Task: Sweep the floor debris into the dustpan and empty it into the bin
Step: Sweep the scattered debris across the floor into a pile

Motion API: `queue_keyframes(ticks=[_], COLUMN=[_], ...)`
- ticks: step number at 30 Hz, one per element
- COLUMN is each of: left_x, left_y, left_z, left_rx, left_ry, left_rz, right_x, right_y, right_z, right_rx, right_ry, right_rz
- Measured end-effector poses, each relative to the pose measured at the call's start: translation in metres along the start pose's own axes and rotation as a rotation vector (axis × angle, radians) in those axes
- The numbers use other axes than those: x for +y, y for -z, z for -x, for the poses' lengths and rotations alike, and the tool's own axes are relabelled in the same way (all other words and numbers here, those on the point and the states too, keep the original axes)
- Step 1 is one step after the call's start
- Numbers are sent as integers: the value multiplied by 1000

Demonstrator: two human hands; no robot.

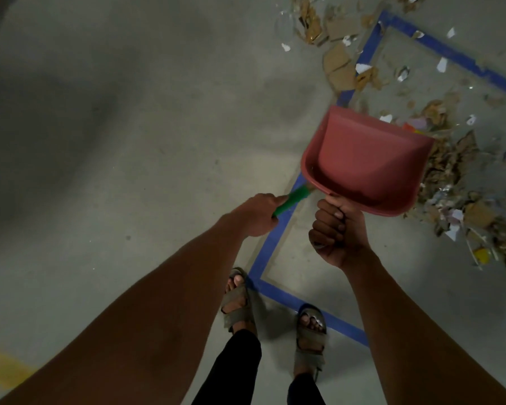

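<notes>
My right hand (338,229) grips the handle of a red dustpan (365,159), held above the floor with its open mouth pointing away from me; the pan looks empty inside. My left hand (259,214) grips a green handle (292,200), whose far end passes behind the dustpan and is hidden. Floor debris (453,176) of torn cardboard, paper scraps and small bits lies in a pile just right of the dustpan. More debris (339,62) is scattered farther ahead near the top. No bin is in view.
Blue tape (278,238) marks a rectangle on the grey concrete floor; my sandalled feet (237,302) stand at its near corner. A yellow floor stripe (0,366) shows at the lower left. Bare floor stretches to the left.
</notes>
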State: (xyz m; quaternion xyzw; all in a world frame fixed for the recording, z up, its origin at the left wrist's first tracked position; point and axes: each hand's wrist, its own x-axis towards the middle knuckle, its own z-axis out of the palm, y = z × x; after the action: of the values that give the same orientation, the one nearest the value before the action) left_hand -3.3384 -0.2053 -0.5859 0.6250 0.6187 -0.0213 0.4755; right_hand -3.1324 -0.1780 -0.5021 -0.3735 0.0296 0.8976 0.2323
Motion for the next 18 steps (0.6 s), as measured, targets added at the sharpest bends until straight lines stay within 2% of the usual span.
queue_keyframes(ticks=[4, 8, 10, 13, 18], left_x=[-6, -40, -61, -88, -98], left_y=[15, 30, 39, 48, 53], left_z=[10, 36, 48, 58, 51], left_rx=[130, 414, 549, 673, 669], left_ry=[-149, -101, 14, 276, 646], left_rz=[13, 62, 68, 138, 302], right_x=[-6, -6, -4, -2, -2], right_y=[-3, -10, -14, -22, -26], right_z=[2, 0, -3, -11, -27], right_rx=[-18, 2, -3, -13, -116], right_ry=[12, 18, 16, 16, -59], right_rz=[9, 39, 52, 77, 69])
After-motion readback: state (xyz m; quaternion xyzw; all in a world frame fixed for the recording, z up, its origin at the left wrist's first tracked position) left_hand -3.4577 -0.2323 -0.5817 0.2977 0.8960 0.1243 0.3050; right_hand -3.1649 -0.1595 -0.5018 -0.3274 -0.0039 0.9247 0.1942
